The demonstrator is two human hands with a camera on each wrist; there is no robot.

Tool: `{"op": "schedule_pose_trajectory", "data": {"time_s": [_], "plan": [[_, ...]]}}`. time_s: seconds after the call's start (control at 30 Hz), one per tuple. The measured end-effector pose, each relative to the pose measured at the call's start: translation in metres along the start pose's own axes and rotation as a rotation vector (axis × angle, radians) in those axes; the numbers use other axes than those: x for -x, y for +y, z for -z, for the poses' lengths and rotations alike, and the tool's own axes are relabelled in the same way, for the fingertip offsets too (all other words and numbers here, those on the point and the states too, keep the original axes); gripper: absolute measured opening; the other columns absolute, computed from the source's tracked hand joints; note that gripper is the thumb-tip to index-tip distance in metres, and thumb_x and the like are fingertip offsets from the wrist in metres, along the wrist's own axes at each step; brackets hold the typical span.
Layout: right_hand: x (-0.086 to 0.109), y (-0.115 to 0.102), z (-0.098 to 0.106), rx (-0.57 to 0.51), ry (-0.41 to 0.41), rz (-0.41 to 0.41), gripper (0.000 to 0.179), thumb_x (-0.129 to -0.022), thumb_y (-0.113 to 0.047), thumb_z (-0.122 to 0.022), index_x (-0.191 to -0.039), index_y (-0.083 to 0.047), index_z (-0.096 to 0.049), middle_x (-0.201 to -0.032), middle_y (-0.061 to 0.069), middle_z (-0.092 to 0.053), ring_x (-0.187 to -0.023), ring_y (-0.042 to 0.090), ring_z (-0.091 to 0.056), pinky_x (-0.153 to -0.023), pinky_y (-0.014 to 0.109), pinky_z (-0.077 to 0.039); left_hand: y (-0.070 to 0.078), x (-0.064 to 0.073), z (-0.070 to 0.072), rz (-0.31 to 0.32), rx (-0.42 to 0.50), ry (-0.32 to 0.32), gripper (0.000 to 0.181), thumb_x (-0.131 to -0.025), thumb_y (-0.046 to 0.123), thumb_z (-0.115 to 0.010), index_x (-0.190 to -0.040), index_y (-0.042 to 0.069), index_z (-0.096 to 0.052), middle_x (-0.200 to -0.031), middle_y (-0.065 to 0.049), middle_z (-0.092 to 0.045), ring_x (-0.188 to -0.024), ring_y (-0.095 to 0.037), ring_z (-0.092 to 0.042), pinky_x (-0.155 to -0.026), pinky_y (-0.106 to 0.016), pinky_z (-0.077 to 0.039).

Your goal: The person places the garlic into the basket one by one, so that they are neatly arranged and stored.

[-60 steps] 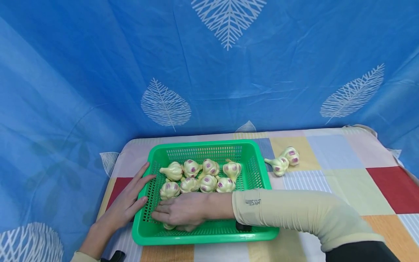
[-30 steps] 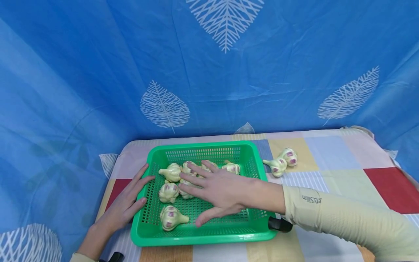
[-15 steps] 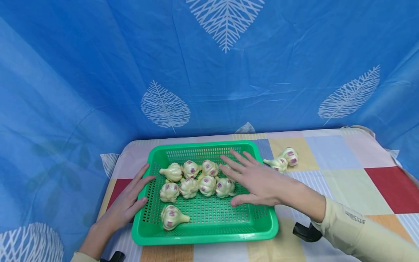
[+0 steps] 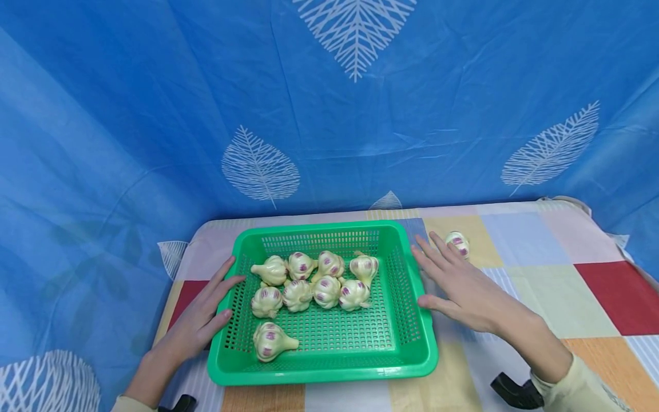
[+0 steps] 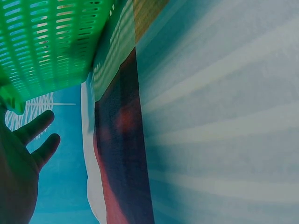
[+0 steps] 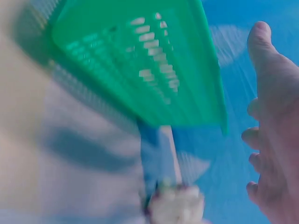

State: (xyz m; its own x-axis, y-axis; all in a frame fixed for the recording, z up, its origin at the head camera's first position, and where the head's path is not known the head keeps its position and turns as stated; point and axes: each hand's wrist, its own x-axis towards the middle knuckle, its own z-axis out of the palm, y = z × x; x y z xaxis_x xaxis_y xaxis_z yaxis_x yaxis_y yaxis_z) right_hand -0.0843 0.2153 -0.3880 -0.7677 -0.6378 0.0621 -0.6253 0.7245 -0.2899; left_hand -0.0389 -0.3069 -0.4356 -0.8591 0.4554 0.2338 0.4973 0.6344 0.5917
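A green plastic basket (image 4: 324, 375) with slotted sides stands on the table and holds several pale, purple-streaked garlic bulbs. Most of them lie in two rows toward the back; a single garlic bulb (image 4: 270, 342) lies at the front left. My left hand (image 4: 198, 320) rests at the basket's left rim with its fingers spread. My right hand (image 4: 465, 286), fingers extended, is just beyond the right rim, above the loose bulbs there. One garlic bulb (image 4: 457, 244) shows past its fingertips; the other is hidden under the hand. In the right wrist view a garlic bulb (image 6: 176, 205) appears blurred.
A patchwork-checked tablecloth (image 4: 546, 286) covers the table. Behind it hangs a blue curtain (image 4: 412, 114) with white leaf prints. A black strap piece (image 4: 517, 392) sits at the right wrist, and another black piece (image 4: 184, 403) at the left.
My right hand has lifted from inside the basket and moved right, over its rim, to the loose bulbs, uncovering the bulb at the front left. The left hand has stayed at the rim.
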Motion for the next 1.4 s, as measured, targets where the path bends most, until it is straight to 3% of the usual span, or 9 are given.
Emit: {"op": "schedule_pose_trajectory", "data": {"time_s": [0.27,0.4,0.5,0.57,0.67,0.73,0.9,1.13,1.4], "plan": [[0.048,0.032,-0.013,-0.104,0.096,-0.161,0.084,-0.100,-0.032,-0.062,-0.162,-0.006,-0.012,-0.167,0.017,-0.010,-0.154,0.031,0.004,-0.120,0.038,0.005,0.000,-0.001,-0.001,-0.009,0.003,0.002,0.063,-0.092,0.014,-0.060,-0.153,0.014,-0.041,-0.168,-0.007,-0.011,-0.152,-0.026,-0.017,-0.113,-0.018,-0.014],[0.063,0.045,-0.023,-0.252,0.106,-0.287,0.085,-0.101,-0.031,-0.060,-0.163,-0.007,-0.008,-0.166,0.023,-0.010,-0.153,0.039,-0.001,-0.118,0.057,-0.003,0.000,0.000,-0.001,-0.012,0.008,0.003,0.063,-0.092,0.014,-0.060,-0.153,0.013,-0.041,-0.168,-0.007,-0.011,-0.152,-0.026,-0.017,-0.113,-0.018,-0.015],[0.068,0.056,-0.033,-0.333,0.153,-0.387,0.084,-0.101,-0.033,-0.061,-0.162,-0.004,-0.010,-0.163,0.029,-0.016,-0.147,0.051,-0.017,-0.112,0.068,-0.015,0.000,0.001,-0.001,-0.005,0.010,0.003,0.064,-0.092,0.013,-0.060,-0.153,0.014,-0.041,-0.168,-0.007,-0.011,-0.152,-0.026,-0.016,-0.113,-0.018,-0.015],[0.069,0.064,-0.043,-0.370,0.213,-0.431,0.083,-0.100,-0.032,-0.063,-0.160,0.000,-0.015,-0.159,0.031,-0.024,-0.140,0.055,-0.029,-0.117,0.051,-0.024,0.000,0.001,-0.001,0.000,0.014,0.003,0.065,-0.091,0.013,-0.060,-0.153,0.014,-0.041,-0.168,-0.006,-0.011,-0.152,-0.026,-0.016,-0.113,-0.018,-0.015],[0.069,0.075,-0.059,-0.437,0.308,-0.469,0.080,-0.100,-0.029,-0.065,-0.158,0.005,-0.021,-0.155,0.033,-0.031,-0.134,0.055,-0.038,-0.109,0.017,-0.030,0.000,0.001,-0.002,-0.001,0.023,0.001,0.064,-0.092,0.012,-0.060,-0.153,0.014,-0.041,-0.168,-0.007,-0.011,-0.152,-0.026,-0.015,-0.113,-0.017,-0.015],[0.068,0.082,-0.068,-0.521,0.360,-0.484,0.078,-0.101,-0.026,-0.064,-0.157,0.007,-0.020,-0.155,0.032,-0.031,-0.139,0.046,-0.038,-0.098,0.001,-0.024,0.000,0.001,-0.002,-0.004,0.027,-0.001,0.064,-0.092,0.012,-0.060,-0.153,0.014,-0.041,-0.168,-0.007,-0.011,-0.152,-0.026,-0.015,-0.113,-0.017,-0.014],[0.056,0.093,-0.075,-0.677,0.421,-0.524,0.077,-0.104,-0.028,-0.059,-0.158,0.005,-0.017,-0.158,0.028,-0.029,-0.146,0.028,-0.032,-0.097,0.004,-0.031,-0.002,0.001,-0.002,-0.011,0.034,0.003,0.064,-0.092,0.011,-0.060,-0.153,0.014,-0.041,-0.168,-0.007,-0.011,-0.152,-0.026,-0.015,-0.113,-0.016,-0.015],[0.036,0.105,-0.071,-0.759,0.395,-0.504,0.078,-0.102,-0.024,-0.062,-0.158,0.007,-0.017,-0.158,0.031,-0.025,-0.143,0.046,-0.029,-0.099,0.007,-0.033,-0.002,0.002,-0.002,-0.016,0.039,0.008,0.064,-0.092,0.011,-0.060,-0.153,0.014,-0.041,-0.168,-0.009,-0.011,-0.152,-0.026,-0.015,-0.113,-0.016,-0.014],[0.014,0.115,-0.069,-0.731,0.370,-0.523,0.085,-0.100,-0.029,-0.065,-0.159,0.005,-0.014,-0.159,0.032,-0.021,-0.142,0.047,-0.028,-0.097,0.006,-0.033,-0.001,0.002,-0.002,-0.009,0.042,0.009,0.063,-0.093,0.012,-0.059,-0.153,0.014,-0.041,-0.168,-0.008,-0.011,-0.152,-0.026,-0.015,-0.113,-0.016,-0.014]]}}
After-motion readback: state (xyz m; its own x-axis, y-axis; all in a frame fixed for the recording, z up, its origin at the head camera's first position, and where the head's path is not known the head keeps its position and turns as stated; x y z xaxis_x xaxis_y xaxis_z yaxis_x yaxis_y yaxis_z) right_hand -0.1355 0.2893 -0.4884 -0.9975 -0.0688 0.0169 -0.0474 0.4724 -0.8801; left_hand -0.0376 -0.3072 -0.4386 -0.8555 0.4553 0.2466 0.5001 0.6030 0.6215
